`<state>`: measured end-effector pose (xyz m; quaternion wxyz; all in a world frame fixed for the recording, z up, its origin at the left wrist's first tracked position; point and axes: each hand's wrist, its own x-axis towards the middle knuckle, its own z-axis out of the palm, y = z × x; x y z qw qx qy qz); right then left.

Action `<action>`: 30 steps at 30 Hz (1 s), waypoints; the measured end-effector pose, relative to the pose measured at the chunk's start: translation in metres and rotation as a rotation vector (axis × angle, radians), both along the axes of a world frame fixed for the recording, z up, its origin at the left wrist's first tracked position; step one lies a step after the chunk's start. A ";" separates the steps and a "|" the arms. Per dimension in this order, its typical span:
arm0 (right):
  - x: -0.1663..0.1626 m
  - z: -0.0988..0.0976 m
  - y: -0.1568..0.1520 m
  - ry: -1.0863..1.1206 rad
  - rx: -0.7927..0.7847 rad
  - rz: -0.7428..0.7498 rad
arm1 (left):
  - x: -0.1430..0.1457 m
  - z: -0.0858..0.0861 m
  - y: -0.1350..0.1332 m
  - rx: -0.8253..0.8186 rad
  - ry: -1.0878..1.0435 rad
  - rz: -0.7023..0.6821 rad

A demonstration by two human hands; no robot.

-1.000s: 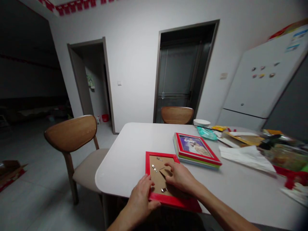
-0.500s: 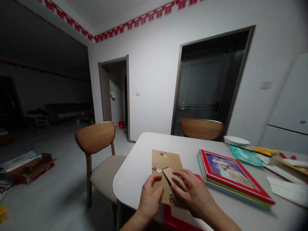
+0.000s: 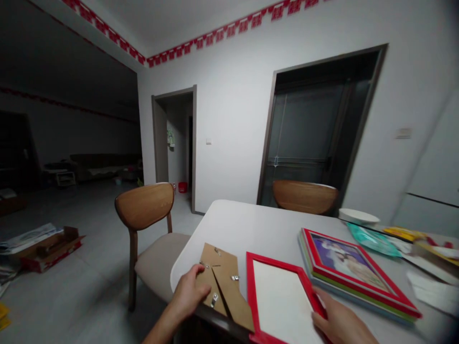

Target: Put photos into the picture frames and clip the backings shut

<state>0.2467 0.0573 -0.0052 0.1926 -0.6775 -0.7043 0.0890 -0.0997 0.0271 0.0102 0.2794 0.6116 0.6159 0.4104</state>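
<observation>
My left hand (image 3: 190,291) grips the left side of a brown backing board (image 3: 225,265), thumb on top. Metal clips and a slanted stand flap show on the board, which overhangs the table's front edge. To its right is a red picture frame (image 3: 251,282) with a white sheet (image 3: 283,301) inside it. My right hand (image 3: 337,315) is closed around the frame's right side, thumb toward the white sheet. The frame's lower part runs out of view.
A stack of picture frames (image 3: 358,265), a red one with a photo on top, lies at the right of the white table (image 3: 251,220). Behind it are a white bowl (image 3: 358,216) and a teal plastic packet (image 3: 375,240). A wooden chair (image 3: 147,205) stands at the left.
The backing board has moved left with my left hand. My right hand has let go of its stand flap and now holds the red frame, which has come further into view.
</observation>
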 end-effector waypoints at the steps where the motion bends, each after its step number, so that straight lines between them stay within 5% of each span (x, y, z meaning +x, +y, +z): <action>1: -0.004 0.006 -0.002 0.022 -0.021 -0.034 | 0.000 0.000 0.001 0.015 0.037 0.013; 5: -0.018 0.028 -0.010 0.413 -0.177 -0.135 | 0.016 0.006 0.000 0.078 0.133 -0.003; 8: -0.028 0.041 -0.019 0.939 -0.347 -0.026 | 0.053 0.014 -0.013 0.139 0.127 -0.163; 11: -0.040 0.056 -0.029 1.209 -0.299 0.036 | 0.098 0.024 -0.028 0.218 0.094 -0.355; 16: -0.053 0.073 -0.035 1.310 -0.158 0.044 | 0.148 0.035 -0.033 0.358 0.169 -0.463; 21: -0.048 0.072 -0.034 1.373 -0.180 0.052 | 0.148 0.047 -0.032 0.536 0.222 -0.535; 26: -0.029 0.053 -0.029 1.127 -0.138 -0.022 | 0.110 0.053 -0.025 0.489 -0.005 -0.192; 30: -0.010 0.030 -0.022 0.742 -0.068 -0.087 | 0.075 0.037 -0.018 0.271 -0.247 -0.024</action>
